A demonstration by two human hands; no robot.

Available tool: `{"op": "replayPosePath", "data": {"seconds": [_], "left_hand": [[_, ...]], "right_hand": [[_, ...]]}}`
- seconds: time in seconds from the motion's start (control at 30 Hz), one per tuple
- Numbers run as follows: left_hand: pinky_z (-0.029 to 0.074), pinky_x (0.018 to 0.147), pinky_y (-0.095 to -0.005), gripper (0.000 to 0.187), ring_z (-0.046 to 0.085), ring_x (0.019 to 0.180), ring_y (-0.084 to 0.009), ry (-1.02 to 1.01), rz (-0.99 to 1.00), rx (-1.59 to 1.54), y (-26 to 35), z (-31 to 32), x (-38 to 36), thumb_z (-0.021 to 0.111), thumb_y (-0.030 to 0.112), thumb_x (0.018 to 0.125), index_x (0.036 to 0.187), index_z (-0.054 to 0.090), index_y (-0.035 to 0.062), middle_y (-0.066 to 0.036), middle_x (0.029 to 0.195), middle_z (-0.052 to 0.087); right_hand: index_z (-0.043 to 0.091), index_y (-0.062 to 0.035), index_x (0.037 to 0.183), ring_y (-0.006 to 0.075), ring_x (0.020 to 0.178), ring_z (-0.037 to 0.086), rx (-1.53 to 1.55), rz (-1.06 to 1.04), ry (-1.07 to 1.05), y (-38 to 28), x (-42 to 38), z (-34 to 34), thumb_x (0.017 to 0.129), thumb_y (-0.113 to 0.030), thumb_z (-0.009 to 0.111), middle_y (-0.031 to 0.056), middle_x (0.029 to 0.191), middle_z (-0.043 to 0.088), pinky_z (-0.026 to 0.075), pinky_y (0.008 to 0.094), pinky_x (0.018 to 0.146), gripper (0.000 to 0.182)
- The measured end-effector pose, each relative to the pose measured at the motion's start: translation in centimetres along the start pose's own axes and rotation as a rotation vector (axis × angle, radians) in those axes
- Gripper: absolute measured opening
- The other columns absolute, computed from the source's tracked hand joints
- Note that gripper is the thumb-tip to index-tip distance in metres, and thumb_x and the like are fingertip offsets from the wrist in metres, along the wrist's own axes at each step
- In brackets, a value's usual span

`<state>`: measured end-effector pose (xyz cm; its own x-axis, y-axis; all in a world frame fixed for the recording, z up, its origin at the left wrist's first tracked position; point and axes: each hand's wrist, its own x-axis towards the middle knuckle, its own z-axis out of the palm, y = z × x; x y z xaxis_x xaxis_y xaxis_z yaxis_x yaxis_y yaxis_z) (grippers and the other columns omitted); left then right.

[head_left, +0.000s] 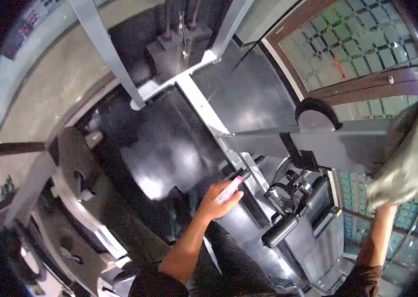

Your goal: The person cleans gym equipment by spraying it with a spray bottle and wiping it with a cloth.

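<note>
My left hand (215,202) is closed around a small pale bottle (228,192) with a pink band near its top, held out over the dark floor. What tops the bottle is hard to make out against the black parts behind it. On the right, my right hand (388,210) is mostly hidden under a greyish-beige cloth (407,171). The cloth hangs over the fingers and lies against the end of a wide grey metal beam (337,146) of a gym machine. Part of the cloth is blurred.
A round black-rimmed pad (315,119) sits beside the beam. Below it are a black roller (280,231) and machine fittings. Grey frame posts (102,44) and a weight stack (177,54) stand at the top. Padded equipment (88,193) is at left; patterned glass panels (352,44) are upper right.
</note>
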<state>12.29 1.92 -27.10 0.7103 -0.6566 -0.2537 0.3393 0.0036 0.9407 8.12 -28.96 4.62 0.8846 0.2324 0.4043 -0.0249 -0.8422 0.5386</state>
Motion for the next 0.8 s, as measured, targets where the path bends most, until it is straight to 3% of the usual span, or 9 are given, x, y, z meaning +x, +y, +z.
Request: {"op": "replayPosePath", "data": {"seconds": [0.07, 0.17, 0.4, 0.43, 0.5, 0.63, 0.67, 0.73, 0.8], "left_hand": [[0.043, 0.057, -0.0303, 0.017, 0.053, 0.061, -0.0098, 0.032, -0.053, 0.056, -1.7, 0.6, 0.3, 0.073, 0.017, 0.089, 0.087, 0.064, 0.0028, -0.003, 0.067, 0.059], [0.041, 0.055, -0.0314, 0.018, 0.051, 0.058, -0.0143, 0.114, 0.221, -0.085, -6.3, 1.1, -0.3, 0.075, 0.015, 0.086, 0.086, 0.063, 0.0012, -0.004, 0.066, 0.054], [0.041, 0.055, -0.0322, 0.012, 0.052, 0.057, -0.0165, 0.079, 0.216, -0.251, -11.5, 1.2, -2.7, 0.073, 0.009, 0.083, 0.084, 0.063, 0.0028, -0.006, 0.069, 0.056], [0.041, 0.055, -0.0324, 0.013, 0.052, 0.056, -0.0166, 0.075, 0.242, -0.246, -12.3, 1.0, -2.7, 0.073, 0.009, 0.082, 0.083, 0.062, 0.0028, -0.006, 0.069, 0.055], [0.041, 0.055, -0.0326, 0.015, 0.052, 0.056, -0.0169, 0.068, 0.294, -0.230, -14.0, 0.8, -2.8, 0.074, 0.009, 0.081, 0.082, 0.061, 0.0027, -0.006, 0.069, 0.055], [0.040, 0.054, -0.0329, 0.017, 0.052, 0.056, -0.0173, 0.075, 0.209, -0.260, -18.2, 0.8, -4.7, 0.074, 0.010, 0.082, 0.079, 0.059, 0.0026, -0.007, 0.068, 0.053], [0.042, 0.056, -0.0314, 0.017, 0.055, 0.059, -0.0157, 0.041, 0.164, -0.223, -19.3, 0.4, -5.5, 0.075, 0.010, 0.083, 0.080, 0.060, 0.0022, -0.006, 0.070, 0.057], [0.045, 0.059, -0.0298, 0.015, 0.056, 0.062, -0.0142, 0.098, 0.025, -0.362, -21.4, 0.7, -7.1, 0.075, 0.009, 0.084, 0.082, 0.062, 0.0022, -0.005, 0.072, 0.059], [0.049, 0.063, -0.0281, 0.014, 0.059, 0.067, -0.0123, 0.171, 0.001, -0.429, -25.1, 1.4, -8.2, 0.077, 0.008, 0.083, 0.088, 0.065, 0.0023, -0.003, 0.075, 0.062]], "right_hand": [[0.057, 0.0015, 0.134, 0.0377, 0.129, 0.052, -0.009, 0.025, -0.044, -0.4, 0.1, 0.2, 0.092, -0.021, 0.061, 0.0222, 0.137, 0.057, 0.041, 0.0468, 0.108, 0.047], [0.057, 0.0038, 0.133, 0.0377, 0.125, 0.055, -0.011, 0.085, -0.124, -1.8, 0.1, 1.0, 0.092, -0.017, 0.061, 0.0235, 0.133, 0.059, 0.043, 0.0457, 0.107, 0.046], [0.055, 0.0091, 0.130, 0.0379, 0.117, 0.062, -0.142, 0.228, -0.529, -11.3, -4.9, 9.0, 0.092, -0.006, 0.061, 0.0267, 0.125, 0.063, 0.046, 0.0432, 0.103, 0.041], [0.055, 0.0098, 0.129, 0.0379, 0.116, 0.062, -0.089, 0.262, -0.521, -12.0, -5.5, 10.2, 0.092, -0.005, 0.061, 0.0272, 0.124, 0.064, 0.047, 0.0429, 0.103, 0.041], [0.051, 0.0086, 0.133, 0.0409, 0.112, 0.063, 0.290, 0.329, -0.215, -12.6, -6.2, 12.2, 0.088, 0.000, 0.060, 0.0291, 0.123, 0.063, 0.046, 0.0446, 0.103, 0.047], [0.057, 0.0043, 0.131, 0.0424, 0.115, 0.061, 0.119, 0.230, -0.504, -18.5, -4.9, 13.7, 0.084, 0.002, 0.061, 0.0266, 0.124, 0.064, 0.047, 0.0453, 0.102, 0.046], [0.061, 0.0022, 0.126, 0.0435, 0.113, 0.061, 0.146, 0.363, -0.731, -20.7, -4.4, 14.4, 0.080, 0.003, 0.063, 0.0254, 0.122, 0.065, 0.047, 0.0473, 0.100, 0.046], [0.066, -0.0023, 0.119, 0.0467, 0.116, 0.056, -0.044, -0.209, -0.651, -22.9, -5.1, 18.0, 0.079, -0.008, 0.065, 0.0265, 0.122, 0.063, 0.041, 0.0557, 0.103, 0.040], [0.062, 0.0018, 0.122, 0.0472, 0.125, 0.050, -0.031, -0.249, -0.718, -24.0, -7.0, 21.4, 0.090, -0.016, 0.051, 0.0270, 0.132, 0.057, 0.036, 0.0568, 0.109, 0.038]]}}
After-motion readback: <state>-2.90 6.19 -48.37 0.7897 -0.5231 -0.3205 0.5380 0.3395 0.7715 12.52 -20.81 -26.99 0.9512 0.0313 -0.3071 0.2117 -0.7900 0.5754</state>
